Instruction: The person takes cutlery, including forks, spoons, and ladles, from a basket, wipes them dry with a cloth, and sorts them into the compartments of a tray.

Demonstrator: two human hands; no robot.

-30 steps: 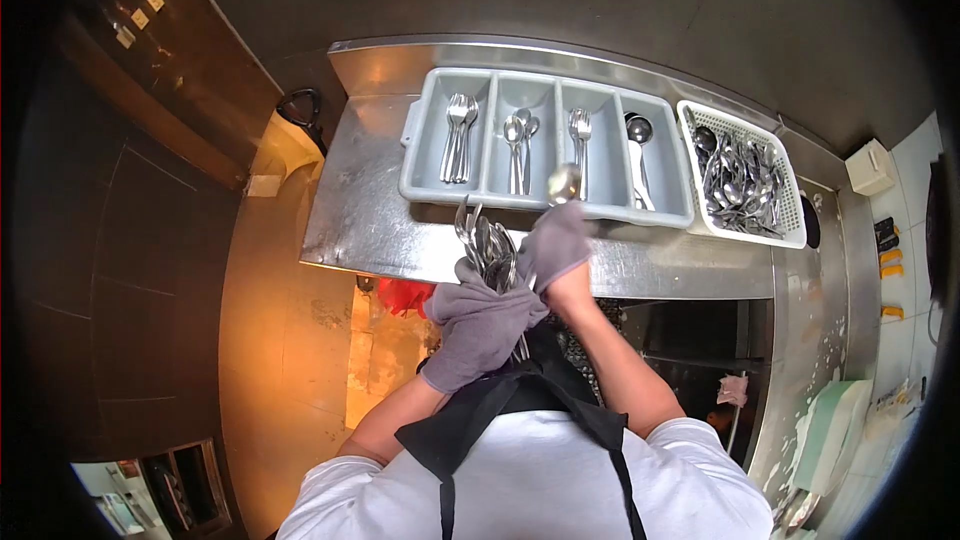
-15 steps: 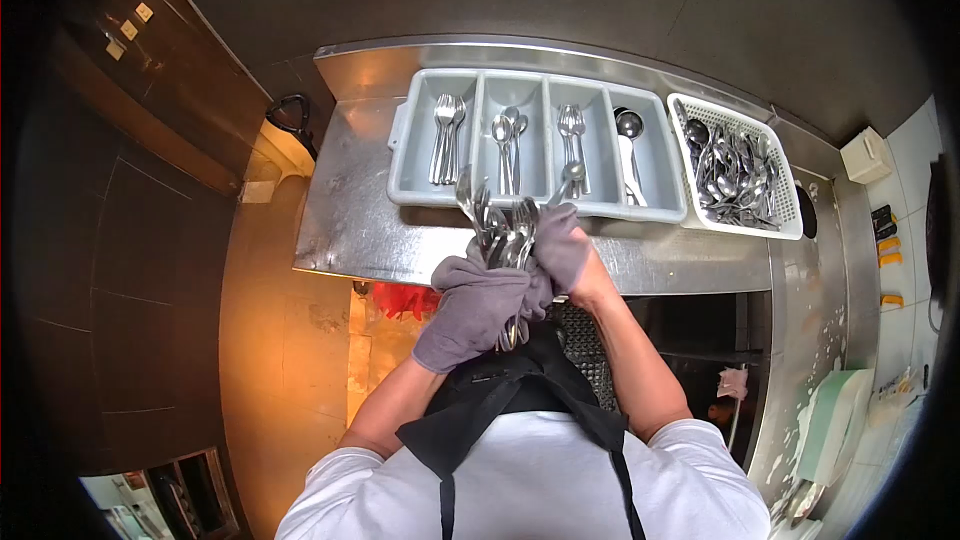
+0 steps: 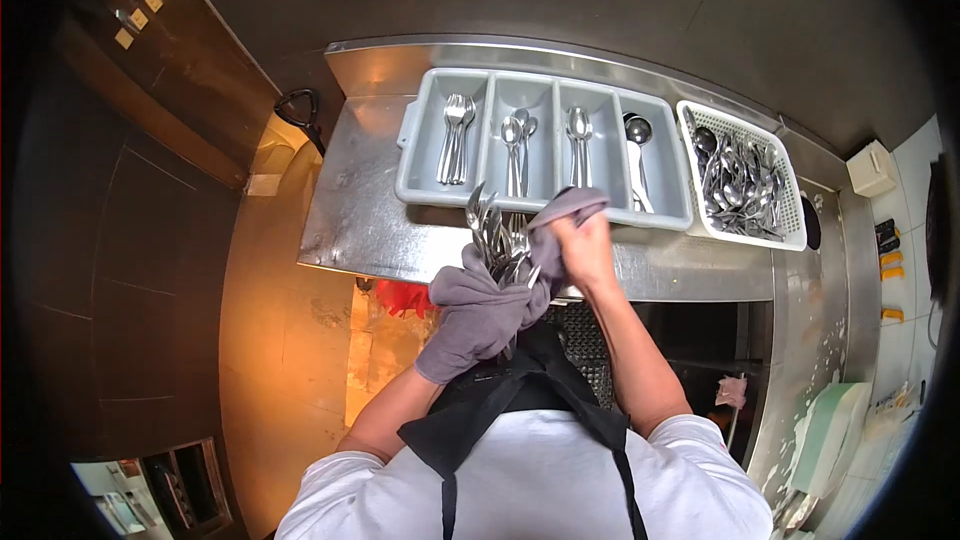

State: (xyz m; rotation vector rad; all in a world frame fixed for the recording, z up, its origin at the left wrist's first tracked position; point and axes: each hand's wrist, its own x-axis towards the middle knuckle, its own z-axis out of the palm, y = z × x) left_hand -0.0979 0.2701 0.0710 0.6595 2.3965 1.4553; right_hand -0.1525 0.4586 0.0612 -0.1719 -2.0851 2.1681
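My left hand (image 3: 470,315), covered by a grey cloth (image 3: 478,292), grips an upright bunch of mixed cutlery (image 3: 495,235), with fork tines and spoon bowls at the top. My right hand (image 3: 588,248) is closed on the cloth's other end, just in front of the grey cutlery tray (image 3: 470,202). Folds of cloth hide whether a piece of cutlery is inside that grip. In the tray, forks (image 3: 455,140) lie in the left compartment. Spoons (image 3: 515,155) fill part of the second, more spoons (image 3: 579,145) the third, and ladle-like spoons (image 3: 638,155) the right one.
A white perforated basket (image 3: 700,210) heaped with jumbled cutlery (image 3: 740,180) stands right of the tray. Both rest on a steel counter (image 3: 360,210) with a raised back edge. A red item (image 3: 405,298) shows below the counter's front edge.
My right hand has moved slightly up, lifting the cloth end towards the tray. The spoon that stuck out above it no longer shows. My left hand stays nearly still with the bunch.
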